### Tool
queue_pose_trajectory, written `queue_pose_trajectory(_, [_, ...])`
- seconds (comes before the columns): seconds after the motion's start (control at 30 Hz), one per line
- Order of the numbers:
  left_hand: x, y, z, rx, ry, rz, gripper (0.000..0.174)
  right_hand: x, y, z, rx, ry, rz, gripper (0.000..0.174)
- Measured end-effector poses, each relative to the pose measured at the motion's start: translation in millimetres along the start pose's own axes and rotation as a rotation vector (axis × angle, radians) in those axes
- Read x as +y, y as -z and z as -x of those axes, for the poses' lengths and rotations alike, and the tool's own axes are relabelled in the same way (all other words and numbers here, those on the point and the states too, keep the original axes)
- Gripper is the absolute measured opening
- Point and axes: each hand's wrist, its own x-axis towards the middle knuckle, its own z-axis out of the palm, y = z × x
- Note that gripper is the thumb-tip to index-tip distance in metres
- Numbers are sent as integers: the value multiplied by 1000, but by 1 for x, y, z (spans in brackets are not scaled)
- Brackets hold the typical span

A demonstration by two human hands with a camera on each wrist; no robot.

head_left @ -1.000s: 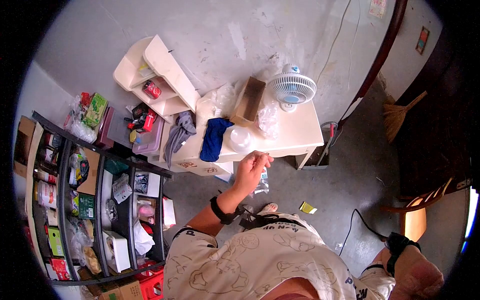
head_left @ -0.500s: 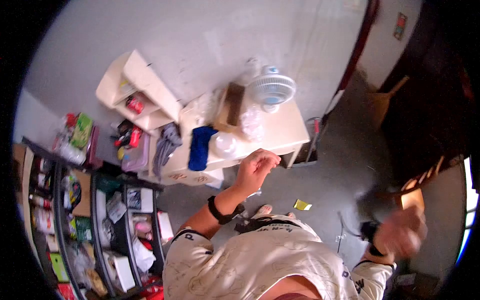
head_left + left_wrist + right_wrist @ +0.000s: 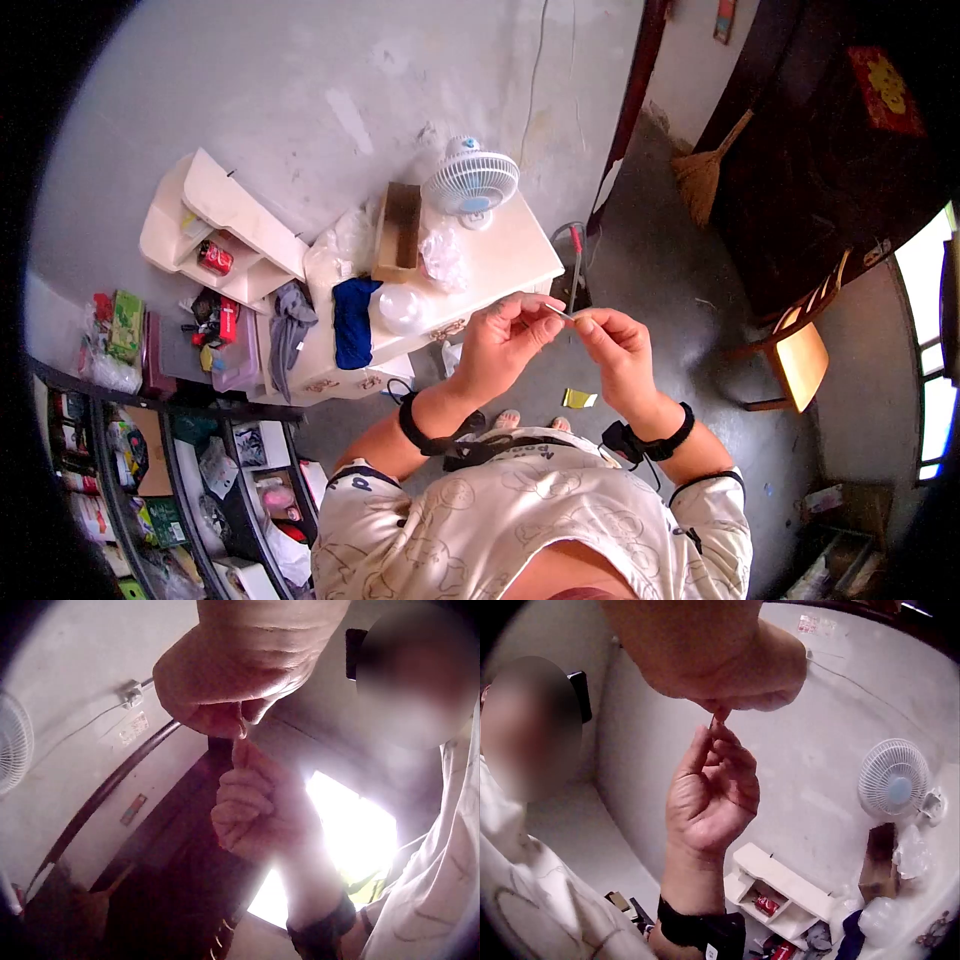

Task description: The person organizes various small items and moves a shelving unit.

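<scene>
In front of the chest, my left hand (image 3: pixel 503 345) and right hand (image 3: pixel 622 358) meet fingertip to fingertip. Between the thumb and forefinger of the left hand, a small thin light-coloured stick-like piece (image 3: pixel 559 312) pokes out toward the right. My right thumb and forefinger pinch its other end. The piece is too small to tell its exact kind. From the right wrist view, the left hand (image 3: pixel 712 799) has its other fingers curled in, with the pinch right below the right hand (image 3: pixel 735 671). The left wrist view shows the right hand (image 3: pixel 259 806) with its fingers folded.
Ahead stands a white desk (image 3: pixel 510 265) with a fan (image 3: pixel 470 183), an open cardboard box (image 3: pixel 400 230), a clear plastic bowl (image 3: pixel 401 309) and blue cloth (image 3: pixel 354 322). A loaded shelf rack (image 3: pixel 180 480) is on the left, a wooden chair (image 3: pixel 800 360) on the right. A yellow packet (image 3: pixel 579 398) lies on the floor.
My right hand has come up from the lower right to meet the left at the fingertips. The left hand stays raised in front of the body. The head view has swung to the right.
</scene>
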Motion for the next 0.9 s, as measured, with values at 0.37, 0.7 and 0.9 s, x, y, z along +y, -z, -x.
queue_pose_trajectory(0.37, [4, 6, 8, 150, -47, -149, 11, 6, -8, 3, -48, -16, 57, 15])
queue_pose_trajectory(0.7, [19, 16, 3, 356, -70, -106, 23, -24, -3, 6, 23, 436, 609, 10])
queue_pose_trajectory(0.9, [11, 49, 11, 230, 123, -224, 18, -121, 25, 68, 478, 1777, 694, 27])
